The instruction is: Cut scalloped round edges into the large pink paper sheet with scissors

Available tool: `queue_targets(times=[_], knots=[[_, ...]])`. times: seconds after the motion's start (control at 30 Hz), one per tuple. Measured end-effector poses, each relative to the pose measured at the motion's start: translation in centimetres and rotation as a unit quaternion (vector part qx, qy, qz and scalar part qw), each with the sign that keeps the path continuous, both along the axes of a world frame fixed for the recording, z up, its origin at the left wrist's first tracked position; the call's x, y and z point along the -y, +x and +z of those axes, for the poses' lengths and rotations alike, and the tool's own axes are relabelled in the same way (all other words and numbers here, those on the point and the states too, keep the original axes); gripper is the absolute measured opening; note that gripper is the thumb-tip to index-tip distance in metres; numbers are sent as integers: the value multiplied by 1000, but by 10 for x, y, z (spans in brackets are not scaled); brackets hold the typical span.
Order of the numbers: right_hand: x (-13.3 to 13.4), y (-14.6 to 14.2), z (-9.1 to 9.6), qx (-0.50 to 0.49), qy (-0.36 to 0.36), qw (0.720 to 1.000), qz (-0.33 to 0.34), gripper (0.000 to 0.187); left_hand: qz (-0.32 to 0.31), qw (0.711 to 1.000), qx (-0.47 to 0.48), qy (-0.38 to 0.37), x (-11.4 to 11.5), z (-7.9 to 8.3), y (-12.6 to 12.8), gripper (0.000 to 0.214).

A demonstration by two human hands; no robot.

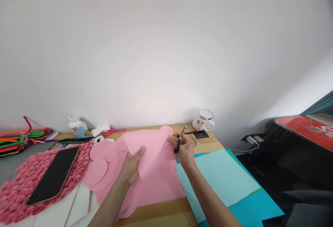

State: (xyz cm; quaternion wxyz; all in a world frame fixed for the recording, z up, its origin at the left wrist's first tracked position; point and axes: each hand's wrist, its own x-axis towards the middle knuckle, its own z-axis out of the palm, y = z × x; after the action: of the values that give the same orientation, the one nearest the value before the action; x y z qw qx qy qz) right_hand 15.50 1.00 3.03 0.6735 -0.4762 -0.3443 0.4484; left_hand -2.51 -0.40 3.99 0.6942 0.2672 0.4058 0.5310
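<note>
My left hand (131,167) grips the near edge of a pink paper sheet (152,152) and holds it raised above the desk, thumb on top. My right hand (185,147) is closed round black-handled scissors (180,140), whose blades point up and away at the sheet's right edge. More pink paper, with rounded cut shapes (100,169), lies on the desk under and left of the held sheet.
Light blue and teal sheets (223,176) lie at the right on the wooden desk (166,213). A black phone (54,175) rests on a pink knitted mat (15,192). A white mug (203,120), a small bottle (76,125) and coloured pipe cleaners (20,138) stand along the wall.
</note>
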Motion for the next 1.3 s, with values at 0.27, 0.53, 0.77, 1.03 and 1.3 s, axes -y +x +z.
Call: queue_targets(times=[0.27,0.53,0.77,1.03,1.3], knots=[[-3,-12,-9,-64,-3,998,-26,42,18,1000,-10,-3,-2,4,-5,34],[6,-21,-1,-96,2,994,-53,41,39,998,-43,-18,-5,6,-5,24],[10,-31,-6,-132,-3,988,-80,44,49,996,-62,-32,-3,3,-7,22],[16,-41,-15,-144,-17,985,-99,44,41,995,-73,-48,-3,-1,-12,20],[4,-28,-10,-125,-13,986,-113,41,129,990,-52,-13,-9,-9,-38,26]])
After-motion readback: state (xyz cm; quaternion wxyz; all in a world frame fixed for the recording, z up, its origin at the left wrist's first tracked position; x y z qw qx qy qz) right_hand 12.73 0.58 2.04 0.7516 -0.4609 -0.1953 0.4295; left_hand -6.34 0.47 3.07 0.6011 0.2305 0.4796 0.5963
